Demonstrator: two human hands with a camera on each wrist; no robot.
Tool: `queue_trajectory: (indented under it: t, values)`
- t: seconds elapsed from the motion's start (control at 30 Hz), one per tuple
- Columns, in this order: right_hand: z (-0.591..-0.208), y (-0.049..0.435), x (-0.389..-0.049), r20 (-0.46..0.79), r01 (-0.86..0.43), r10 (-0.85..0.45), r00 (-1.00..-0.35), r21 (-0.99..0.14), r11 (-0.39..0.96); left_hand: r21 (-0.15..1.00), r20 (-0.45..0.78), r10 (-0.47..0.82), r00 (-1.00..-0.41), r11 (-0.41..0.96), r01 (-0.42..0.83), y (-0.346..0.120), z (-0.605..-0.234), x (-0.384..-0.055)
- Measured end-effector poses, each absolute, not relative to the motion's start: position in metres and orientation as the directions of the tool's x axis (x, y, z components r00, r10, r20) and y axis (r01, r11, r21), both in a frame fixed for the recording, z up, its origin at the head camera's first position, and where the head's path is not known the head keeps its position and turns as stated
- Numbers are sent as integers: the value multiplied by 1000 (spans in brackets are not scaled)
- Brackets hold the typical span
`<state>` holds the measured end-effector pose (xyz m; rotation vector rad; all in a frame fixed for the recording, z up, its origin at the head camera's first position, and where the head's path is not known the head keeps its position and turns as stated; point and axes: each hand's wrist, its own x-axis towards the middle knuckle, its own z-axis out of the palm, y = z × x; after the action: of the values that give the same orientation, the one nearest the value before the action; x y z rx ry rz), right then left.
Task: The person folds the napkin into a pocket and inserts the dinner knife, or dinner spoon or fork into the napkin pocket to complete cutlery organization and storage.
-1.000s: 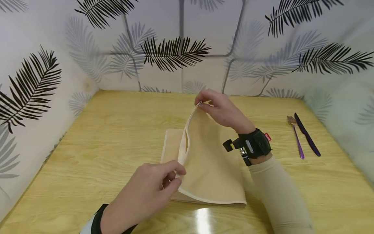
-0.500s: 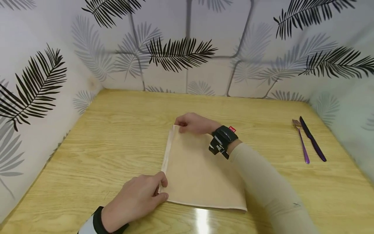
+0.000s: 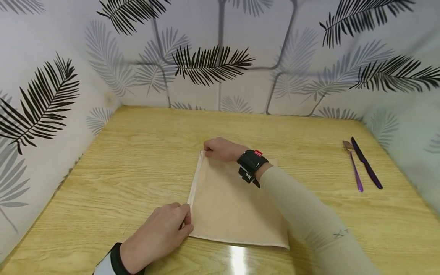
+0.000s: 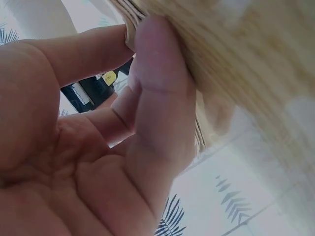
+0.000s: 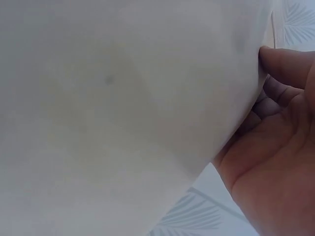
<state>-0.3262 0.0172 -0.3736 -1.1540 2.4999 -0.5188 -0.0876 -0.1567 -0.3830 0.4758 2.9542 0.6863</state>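
Note:
A beige cloth (image 3: pixel 233 206) with a pale hem lies folded flat on the wooden table, its layers lined up along the left edge. My left hand (image 3: pixel 158 229) pinches its near left corner. The left wrist view has the stacked cloth edges (image 4: pixel 129 17) between thumb and fingertip. At the far left corner, my right hand (image 3: pixel 223 149) grips the cloth from above, with most of its fingertips hidden in the head view. From the right wrist, the cloth's pale face fills much of the picture, and thumb and fingers pinch its edge.
A purple fork (image 3: pixel 354 168) and a dark purple knife (image 3: pixel 367 164) lie side by side at the table's right. Leaf-patterned fabric (image 3: pixel 137 84) encloses the table (image 3: pixel 144 152) at the back and both sides.
The raised upper layer of the cloth has come down flat. My right hand has moved left and lower to the far left corner; my left hand has shifted slightly left and down.

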Motion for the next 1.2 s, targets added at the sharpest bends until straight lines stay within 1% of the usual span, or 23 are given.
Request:
queue_trajectory:
  t: [0.1, 0.23, 0.33, 0.5, 0.57, 0.63, 0.73, 0.8, 0.83, 0.9, 1.03, 1.2]
  values:
    - [-377, 17, -327, -158, -640, -763, -627, -454, 620, 445, 13, 322, -947, 846, 294, -157, -384, -88]
    - [-377, 15, -325, -180, -626, -745, -642, -438, 645, 416, 24, 301, -953, 864, 283, -157, -385, -86]
    - [-376, 13, -322, -174, -633, -741, -648, -419, 651, 372, 46, 282, -958, 886, 278, -157, -385, -83]
    - [-373, 8, -321, -136, -668, -749, -648, -372, 645, 279, 118, 303, -946, 904, 325, -155, -385, -80]
    - [-373, 7, -322, -131, -673, -744, -655, -347, 654, 264, 131, 310, -942, 905, 335, -154, -385, -79]
    - [-374, 5, -321, -127, -683, -739, -661, -305, 663, 264, 129, 315, -940, 903, 339, -154, -385, -79]
    - [-377, 4, -321, -109, -700, -732, -672, -226, 677, 301, 114, 332, -936, 887, 351, -155, -385, -81]
    - [-378, 2, -321, -90, -716, -738, -669, -190, 672, 319, 106, 352, -930, 874, 367, -157, -385, -82]
    - [-378, 1, -322, -78, -726, -747, -660, -191, 661, 328, 101, 361, -927, 868, 374, -158, -385, -82]
    - [-377, 0, -323, -62, -740, -769, -636, -234, 631, 339, 87, 373, -924, 861, 380, -160, -385, -83]
    - [-374, -1, -328, -52, -746, -812, -581, -365, 557, 331, 61, 395, -917, 858, 392, -161, -384, -84]
    - [-372, 1, -334, -63, -719, -820, -568, -447, 532, 268, 57, 442, -895, 857, 440, -162, -383, -83]
